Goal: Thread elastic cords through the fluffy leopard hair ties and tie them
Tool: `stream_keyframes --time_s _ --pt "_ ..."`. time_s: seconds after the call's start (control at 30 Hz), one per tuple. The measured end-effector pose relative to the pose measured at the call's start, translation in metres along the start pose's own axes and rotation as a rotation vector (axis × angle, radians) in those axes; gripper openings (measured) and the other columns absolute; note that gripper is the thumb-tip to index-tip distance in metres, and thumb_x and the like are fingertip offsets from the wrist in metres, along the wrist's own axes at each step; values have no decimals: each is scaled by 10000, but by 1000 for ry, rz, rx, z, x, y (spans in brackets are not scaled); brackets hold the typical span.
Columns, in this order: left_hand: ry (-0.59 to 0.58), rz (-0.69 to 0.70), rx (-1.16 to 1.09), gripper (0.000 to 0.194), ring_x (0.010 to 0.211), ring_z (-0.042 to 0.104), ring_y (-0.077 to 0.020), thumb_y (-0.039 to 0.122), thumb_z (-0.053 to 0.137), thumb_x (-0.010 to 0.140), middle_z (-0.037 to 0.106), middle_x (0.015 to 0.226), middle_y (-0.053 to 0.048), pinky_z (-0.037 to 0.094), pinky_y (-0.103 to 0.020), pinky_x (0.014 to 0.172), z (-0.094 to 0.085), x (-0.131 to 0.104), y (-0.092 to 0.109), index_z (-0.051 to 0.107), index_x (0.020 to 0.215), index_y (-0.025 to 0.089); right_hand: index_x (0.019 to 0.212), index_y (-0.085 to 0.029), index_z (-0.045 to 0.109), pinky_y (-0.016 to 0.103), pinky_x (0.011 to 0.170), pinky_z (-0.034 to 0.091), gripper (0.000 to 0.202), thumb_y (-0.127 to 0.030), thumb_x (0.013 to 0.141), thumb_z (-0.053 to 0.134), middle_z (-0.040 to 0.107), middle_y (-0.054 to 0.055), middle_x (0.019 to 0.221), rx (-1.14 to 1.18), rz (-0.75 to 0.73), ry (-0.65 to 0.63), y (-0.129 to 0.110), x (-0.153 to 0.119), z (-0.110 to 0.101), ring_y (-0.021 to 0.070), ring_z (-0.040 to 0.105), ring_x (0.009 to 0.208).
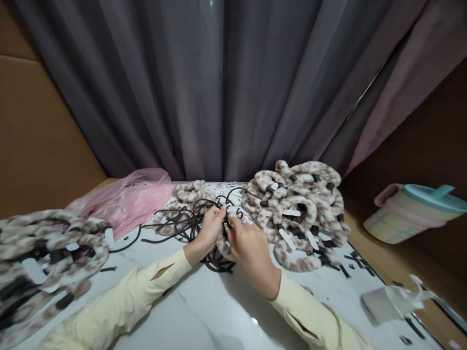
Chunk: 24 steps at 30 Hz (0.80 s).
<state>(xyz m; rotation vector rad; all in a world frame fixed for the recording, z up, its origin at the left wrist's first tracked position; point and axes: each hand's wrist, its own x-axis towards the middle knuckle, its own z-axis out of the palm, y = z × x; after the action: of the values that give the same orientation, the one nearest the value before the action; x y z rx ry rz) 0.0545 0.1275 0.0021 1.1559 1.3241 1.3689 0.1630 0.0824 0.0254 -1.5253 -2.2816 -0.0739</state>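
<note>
My left hand [209,228] and my right hand [251,243] meet over the middle of the white table, fingertips nearly touching. Closed fingers on the left hold a plush spotted band [222,245], part of which shows between the hands. My right hand is closed in a pinch at a small dark piece there; the fingers hide what exactly it is. Beneath and behind the hands spreads a tangle of black cords [186,221], with loose ends reaching left. Another plush spotted band [193,190] lies just behind the tangle.
Piles of plush bands with white tags stand right [299,214] and left [80,243]. A pink plastic bag [134,199] lies at back left. Right are black scraps [359,262], a clear bottle [388,301] and a lidded cup [408,218]. Grey curtains [197,87] hang behind.
</note>
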Motion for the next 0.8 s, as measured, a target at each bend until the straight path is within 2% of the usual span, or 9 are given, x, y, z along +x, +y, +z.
stream_keyframes --time_s 0.07,0.13,0.33,0.43,0.53,0.67,0.8 --pt "3 -39 -22 504 498 322 -83 654 569 641 337 536 72 272 -216 491 0 1 0 366 566 198 1104 -122 564 304 559 357 275 -221 900 410 666 128 730 106 117 -163 -2 0 -3 258 610 650" --pt "-4 -70 -42 536 485 326 -80 689 575 604 338 526 73 277 -213 479 1 1 1 359 562 201 1118 -115 563 288 531 340 290 -216 899 401 674 148 748 195 183 -226 -1 2 0 261 623 638" --pt "-27 -65 -36 569 474 342 -82 721 578 572 341 506 68 289 -215 460 7 -2 9 352 536 201 866 -142 628 235 546 364 221 -238 887 430 650 63 658 437 222 -186 10 11 18 172 588 604" --pt "-19 8 21 535 474 329 -83 688 545 634 332 504 68 280 -219 469 9 -4 13 350 528 201 760 -146 630 225 580 385 243 -259 869 445 647 43 667 572 254 -139 14 15 22 145 558 611" --pt "12 123 114 448 506 357 -98 584 531 718 361 523 60 300 -227 514 10 -4 13 388 549 195 715 -140 624 221 570 378 274 -259 856 421 627 33 664 679 270 -112 16 17 22 129 516 593" --pt "12 253 270 307 535 412 -121 412 558 774 413 533 52 317 -237 553 7 -3 13 442 594 193 608 -147 579 210 486 309 338 -255 854 373 480 -21 505 757 247 -147 19 18 19 107 412 493" --pt "-42 364 396 220 652 491 -156 305 556 792 485 636 19 358 -254 635 1 -1 11 461 627 196 602 -150 570 207 478 276 306 -227 839 392 396 -47 460 754 223 -192 22 20 12 98 371 466"
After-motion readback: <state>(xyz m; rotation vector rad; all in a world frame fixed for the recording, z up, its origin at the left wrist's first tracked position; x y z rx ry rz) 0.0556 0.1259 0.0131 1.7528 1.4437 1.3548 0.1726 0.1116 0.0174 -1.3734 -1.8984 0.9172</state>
